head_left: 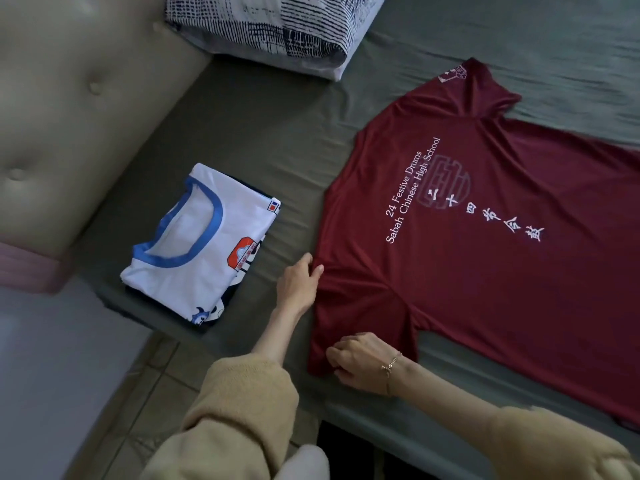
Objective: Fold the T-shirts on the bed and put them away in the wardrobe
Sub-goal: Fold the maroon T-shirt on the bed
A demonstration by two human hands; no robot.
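While both hands pinch the maroon T-shirt (467, 271) | left hand (299, 282) at shoulder, right hand (360, 362) on sleeve | next, likely: fold sleeve inward.

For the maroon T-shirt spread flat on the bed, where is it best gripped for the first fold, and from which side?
Probably along its near sleeve edge, coming from the bedside. The maroon T-shirt lies flat, print up, with that sleeve nearest the person. The left hand already pinches the shoulder edge and the right hand the sleeve hem, so both could lift that side inward.
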